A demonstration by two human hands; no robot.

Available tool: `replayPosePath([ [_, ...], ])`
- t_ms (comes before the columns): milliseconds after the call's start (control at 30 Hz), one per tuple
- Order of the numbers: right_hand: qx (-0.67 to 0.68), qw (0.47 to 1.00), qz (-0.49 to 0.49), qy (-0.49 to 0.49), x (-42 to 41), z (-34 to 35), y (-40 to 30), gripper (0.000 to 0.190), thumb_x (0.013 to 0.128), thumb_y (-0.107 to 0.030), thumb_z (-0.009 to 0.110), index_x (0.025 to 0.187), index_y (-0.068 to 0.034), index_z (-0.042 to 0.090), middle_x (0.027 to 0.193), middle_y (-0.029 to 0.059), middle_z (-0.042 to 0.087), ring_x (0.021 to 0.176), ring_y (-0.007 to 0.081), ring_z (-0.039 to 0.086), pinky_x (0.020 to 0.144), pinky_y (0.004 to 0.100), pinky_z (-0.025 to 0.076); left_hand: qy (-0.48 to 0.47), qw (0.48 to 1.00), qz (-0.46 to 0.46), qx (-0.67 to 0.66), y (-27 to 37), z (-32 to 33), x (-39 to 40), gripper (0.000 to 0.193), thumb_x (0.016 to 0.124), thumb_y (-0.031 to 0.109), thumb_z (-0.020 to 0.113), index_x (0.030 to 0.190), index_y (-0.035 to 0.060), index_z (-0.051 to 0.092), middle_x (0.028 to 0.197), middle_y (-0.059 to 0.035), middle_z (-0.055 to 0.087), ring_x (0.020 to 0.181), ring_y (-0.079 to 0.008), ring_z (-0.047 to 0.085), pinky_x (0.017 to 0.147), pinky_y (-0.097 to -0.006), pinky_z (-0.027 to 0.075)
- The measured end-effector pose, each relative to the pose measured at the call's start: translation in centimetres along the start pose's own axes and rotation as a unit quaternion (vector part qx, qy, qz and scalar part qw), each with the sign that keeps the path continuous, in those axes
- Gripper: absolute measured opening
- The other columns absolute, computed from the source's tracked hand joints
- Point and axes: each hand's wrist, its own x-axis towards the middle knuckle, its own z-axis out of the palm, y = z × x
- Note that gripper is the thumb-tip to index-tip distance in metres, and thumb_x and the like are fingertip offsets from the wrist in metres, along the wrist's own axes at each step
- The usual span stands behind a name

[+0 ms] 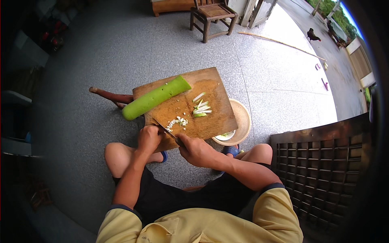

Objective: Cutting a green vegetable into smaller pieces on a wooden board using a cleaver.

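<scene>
A wooden cutting board (209, 126) lies before me. My right hand (197, 152) grips the handle of a kitchen knife (165, 129), whose blade slants up and left over the board's near left part. My left hand (149, 139) is at the left of the blade with curled fingers; whatever lies beneath them is hidden. Small white diced pieces (181, 121) lie just beyond the blade. Pale green-edged strips (202, 111) form a small pile further right. A long green gourd (156, 97), cut at its right end, lies along the board's far left edge.
A beige plastic basin (242, 121) with a small white bowl (225, 136) stands at the board's right, partly under it. Reddish wooden legs (112, 95) jut out on the left. A wooden chair (214, 13) stands beyond, and a dark lattice panel (319, 164) is at right.
</scene>
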Motion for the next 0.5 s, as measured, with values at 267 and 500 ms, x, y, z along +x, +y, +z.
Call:
replayPosePath([
  [267, 0.036, 0.999, 0.035, -0.019, 0.45, 0.15, 0.52, 0.035, 0.092, -0.009, 0.062, 0.124, 0.003, 0.057, 0.086, 0.0307, 0.067, 0.084, 0.0489, 0.068, 0.073, 0.0545, 0.054, -0.001, 1.000, 0.016, -0.010, -0.66, 0.32, 0.14, 0.010, 0.075, 0.010, 0.079, 0.082, 0.0031, 0.077, 0.083, -0.0207, 0.072, 0.082, -0.0395, 0.071, 0.075, -0.0483, 0.057],
  [500, 0.060, 0.996, 0.069, -0.020, 0.83, 0.21, 0.73, 0.035, 0.092, -0.011, 0.063, 0.124, 0.001, 0.057, 0.087, 0.0298, 0.068, 0.085, 0.0475, 0.069, 0.075, 0.0541, 0.055, -0.004, 1.000, 0.029, 0.001, -0.09, -0.21, 0.06, 0.011, 0.075, 0.010, 0.081, 0.081, 0.0021, 0.076, 0.085, -0.0184, 0.072, 0.084, -0.0388, 0.071, 0.077, -0.0479, 0.057],
])
